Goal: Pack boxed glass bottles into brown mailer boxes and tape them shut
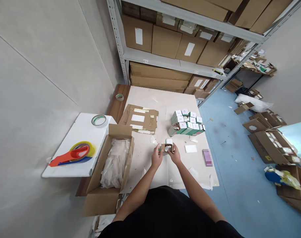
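Near the front middle of the table, my left hand [156,157] and my right hand [175,155] grip a small open carton [168,141] from its two sides. Its white end flap stands out at the far side. Inside the carton shows a round, shiny metal part [167,148], whose exact kind I cannot make out. Beyond my hands, a cluster of green and white small boxes [188,127] stands in rows. One box at the cluster's left front corner is open, with a round metal part in it. A white card [190,148] lies to the right of my right hand.
Flattened cardboard [143,119] lies at the table's left. An open box of clear plastic bags [115,163] stands beside the table. A red tape dispenser [71,155] and a tape roll [98,120] rest on a white surface [73,170]. Shelves with cartons [165,39] rise behind.
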